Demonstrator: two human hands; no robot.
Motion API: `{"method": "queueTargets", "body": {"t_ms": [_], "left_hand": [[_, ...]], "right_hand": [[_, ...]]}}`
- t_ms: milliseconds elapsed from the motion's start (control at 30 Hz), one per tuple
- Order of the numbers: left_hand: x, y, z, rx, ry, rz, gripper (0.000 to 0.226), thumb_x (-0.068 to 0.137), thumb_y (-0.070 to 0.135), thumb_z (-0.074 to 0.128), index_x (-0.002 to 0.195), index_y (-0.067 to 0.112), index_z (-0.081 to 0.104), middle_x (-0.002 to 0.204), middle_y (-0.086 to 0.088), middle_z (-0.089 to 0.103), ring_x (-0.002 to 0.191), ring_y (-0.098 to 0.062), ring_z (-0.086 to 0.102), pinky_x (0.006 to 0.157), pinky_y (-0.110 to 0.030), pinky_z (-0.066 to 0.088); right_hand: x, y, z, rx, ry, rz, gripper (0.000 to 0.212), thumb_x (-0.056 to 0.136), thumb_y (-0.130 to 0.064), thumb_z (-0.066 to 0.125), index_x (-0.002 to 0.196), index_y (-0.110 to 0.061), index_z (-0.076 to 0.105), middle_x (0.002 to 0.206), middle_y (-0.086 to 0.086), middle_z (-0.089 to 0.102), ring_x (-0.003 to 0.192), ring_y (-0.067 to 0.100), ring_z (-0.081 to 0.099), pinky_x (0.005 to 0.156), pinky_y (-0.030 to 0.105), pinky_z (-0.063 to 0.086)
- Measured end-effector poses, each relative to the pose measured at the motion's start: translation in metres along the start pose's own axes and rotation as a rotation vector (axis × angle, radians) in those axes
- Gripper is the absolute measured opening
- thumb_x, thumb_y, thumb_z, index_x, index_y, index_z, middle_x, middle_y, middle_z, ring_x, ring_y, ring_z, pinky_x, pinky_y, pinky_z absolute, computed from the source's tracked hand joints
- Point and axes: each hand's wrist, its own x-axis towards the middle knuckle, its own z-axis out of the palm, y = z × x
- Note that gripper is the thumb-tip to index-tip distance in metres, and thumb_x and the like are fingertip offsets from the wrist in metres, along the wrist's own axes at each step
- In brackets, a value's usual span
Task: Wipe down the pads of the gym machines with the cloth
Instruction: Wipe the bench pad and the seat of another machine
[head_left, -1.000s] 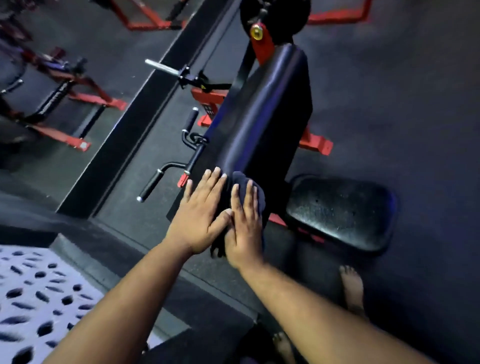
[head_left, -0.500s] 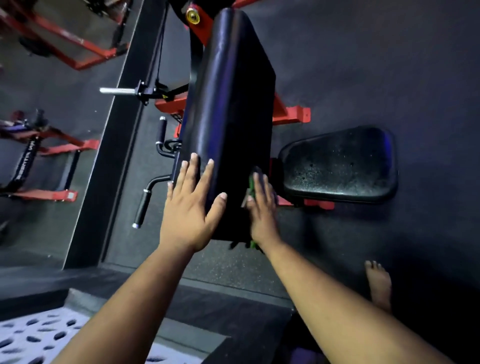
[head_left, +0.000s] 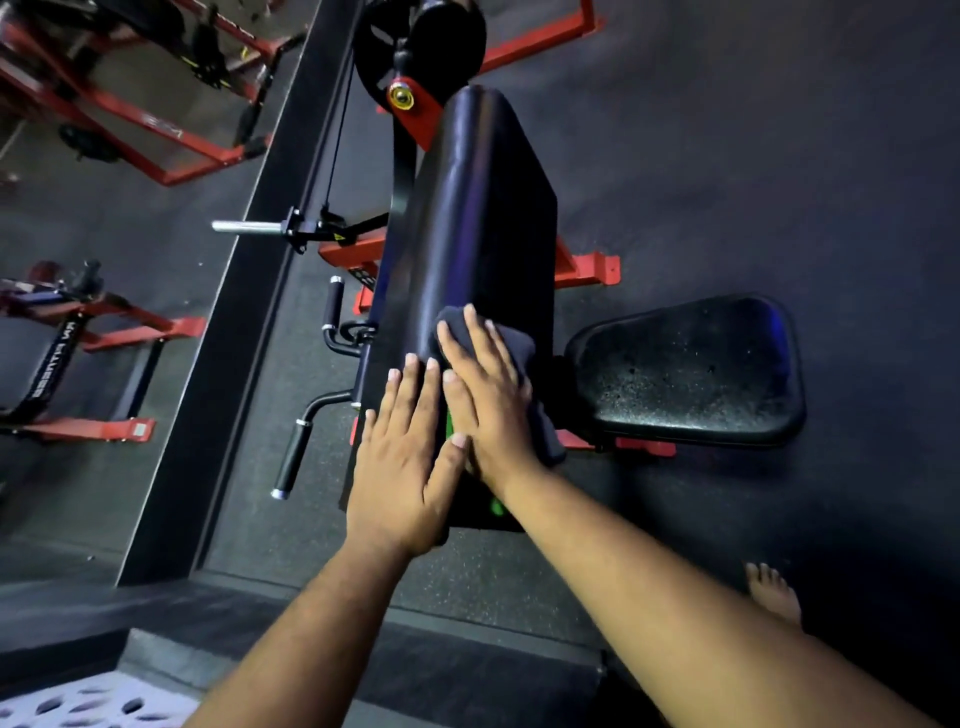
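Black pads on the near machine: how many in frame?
2. The long upright pad runs up the centre, with the left hand flat on it and the right hand pressing the cloth. The seat pad lies to its right. Others may be hidden.

the long pad (head_left: 467, 228) lies bare ahead of the right hand (head_left: 493, 395) and its cloth (head_left: 519, 353), up to the red pivot bracket (head_left: 415, 109) and black wheel (head_left: 415, 41) at the far end. on the left edge the left hand (head_left: 400, 462) lies flat, with the handles (head_left: 291, 457) and chrome peg (head_left: 244, 226) just beyond. the seat pad (head_left: 691, 369) stands close on the right.
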Motion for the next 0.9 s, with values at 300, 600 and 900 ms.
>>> {"method": "queueTargets", "body": {"t_ms": [300, 600, 900], "left_hand": [[0.005, 0.008, -0.006, 0.002, -0.085, -0.114, 0.074, 0.095, 0.068, 0.011, 0.161, 0.037, 0.003, 0.167, 0.02, -0.012, 0.152, 0.004, -0.016, 0.126, -0.056, 0.001], [0.176, 0.02, -0.017, 0.166, -0.078, -0.061, 0.082, 0.092, 0.073, 0.007, 0.163, 0.033, 0.002, 0.17, 0.011, -0.01, 0.154, -0.002, -0.014, 0.123, -0.056, -0.013], [0.306, 0.02, -0.006, 0.073, -0.151, -0.104, 0.088, 0.087, 0.08, 0.008, 0.162, 0.035, -0.003, 0.168, 0.017, -0.017, 0.152, 0.0, -0.021, 0.125, -0.058, -0.006]], "right_hand": [[-0.01, 0.026, -0.01, -0.056, -0.135, -0.089, 0.064, 0.101, -0.035, 0.033, 0.161, -0.042, 0.012, 0.172, -0.007, 0.001, 0.158, 0.02, -0.009, 0.117, 0.071, 0.016], [0.198, 0.04, -0.022, -0.157, -0.092, 0.133, 0.064, 0.1, -0.032, 0.037, 0.16, -0.04, 0.02, 0.171, -0.009, 0.004, 0.158, 0.019, 0.0, 0.116, 0.07, 0.018], [0.321, 0.052, -0.034, -0.225, -0.162, 0.105, 0.068, 0.089, -0.038, 0.031, 0.156, -0.047, 0.029, 0.17, -0.015, 0.01, 0.157, 0.017, 0.002, 0.117, 0.069, 0.018]]}}
